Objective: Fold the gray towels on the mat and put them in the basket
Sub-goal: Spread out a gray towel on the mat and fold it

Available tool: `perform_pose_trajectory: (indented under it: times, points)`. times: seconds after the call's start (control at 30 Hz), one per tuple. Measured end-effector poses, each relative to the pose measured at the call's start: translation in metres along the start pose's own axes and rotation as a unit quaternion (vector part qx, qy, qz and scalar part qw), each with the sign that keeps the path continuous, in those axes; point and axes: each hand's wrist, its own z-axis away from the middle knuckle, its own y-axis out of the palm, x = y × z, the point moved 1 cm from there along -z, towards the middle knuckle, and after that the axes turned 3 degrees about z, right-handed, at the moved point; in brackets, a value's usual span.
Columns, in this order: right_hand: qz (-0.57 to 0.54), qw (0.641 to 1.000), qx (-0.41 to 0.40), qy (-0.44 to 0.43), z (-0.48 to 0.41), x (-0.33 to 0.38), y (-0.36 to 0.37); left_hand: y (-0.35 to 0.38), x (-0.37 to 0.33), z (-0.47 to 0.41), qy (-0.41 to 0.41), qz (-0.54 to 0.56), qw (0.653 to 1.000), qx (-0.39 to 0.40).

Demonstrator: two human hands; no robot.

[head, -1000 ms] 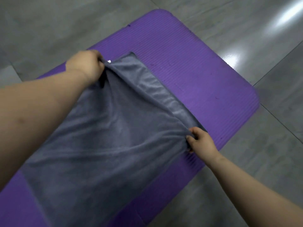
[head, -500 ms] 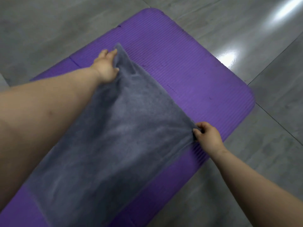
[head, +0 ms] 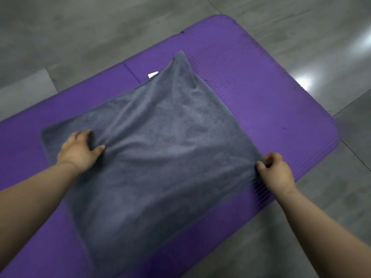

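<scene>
Now right hand (head: pixel 278 173) fingers (head: pixel 262 164) pinch towel (head: pixel 160 149) corner.

No text can be read; the towel's white tag (head: pixel 153 74) looks blank.

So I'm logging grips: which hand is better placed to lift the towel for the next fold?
Probably the right hand: it already pinches the gray towel at its right corner. The left hand lies flat on top, pressing the cloth down.
</scene>
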Motion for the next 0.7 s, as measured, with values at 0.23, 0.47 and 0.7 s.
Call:
perform_pose_trajectory:
  times: [0.23,0.47,0.7]
  points:
    - [0.047,0.999,-0.008,0.005,0.009,0.009,0.004,0.003,0.065,0.053,-0.210,0.166,0.963,-0.044]
    - [0.111,0.993,0.021,0.030,0.015,0.024,-0.003,0.024,0.067,0.111,-0.176,0.244,0.948,0.107]
    - [0.104,0.994,0.035,-0.004,0.029,0.022,-0.001,0.035,0.094,0.126,-0.158,0.325,0.932,0.034]
